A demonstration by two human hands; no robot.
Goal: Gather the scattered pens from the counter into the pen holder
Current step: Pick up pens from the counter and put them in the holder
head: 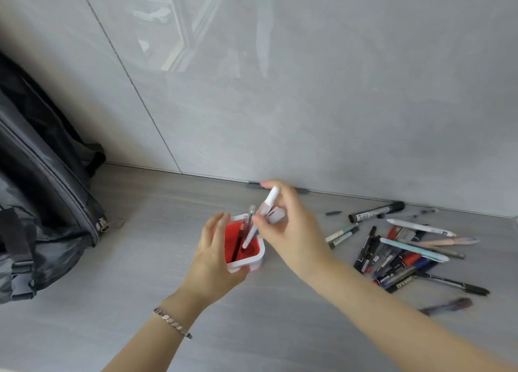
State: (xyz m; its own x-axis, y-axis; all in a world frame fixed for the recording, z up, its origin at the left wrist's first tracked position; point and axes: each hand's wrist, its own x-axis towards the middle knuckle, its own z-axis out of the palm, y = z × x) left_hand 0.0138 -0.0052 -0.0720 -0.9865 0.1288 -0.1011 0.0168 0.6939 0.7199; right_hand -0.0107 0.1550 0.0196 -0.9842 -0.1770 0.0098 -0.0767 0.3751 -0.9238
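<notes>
The pen holder [246, 256] — white outside, red inside — is standing on the grey table [140, 259], with the left hand [214, 255] wrapping around its near-left side, fingers curling along the wall in a loose, partly open grip. A clear-barrelled pen [246, 226] is already leaning upright inside it. Directly above the holder, the right hand [291, 231] is pinching a white pen [260, 217] between thumb and fingertips, the grip closing snugly on the barrel; the pen is tilting, its lower tip dipping past the rim into the red interior while its upper end is poking up beyond the fingers. To the right, well apart from the holder, a scattered pile of pens and markers [400, 251] is lying on the table — a black marker [377, 211] nearest the wall. A dark backpack [42, 203] is sitting at the left.
</notes>
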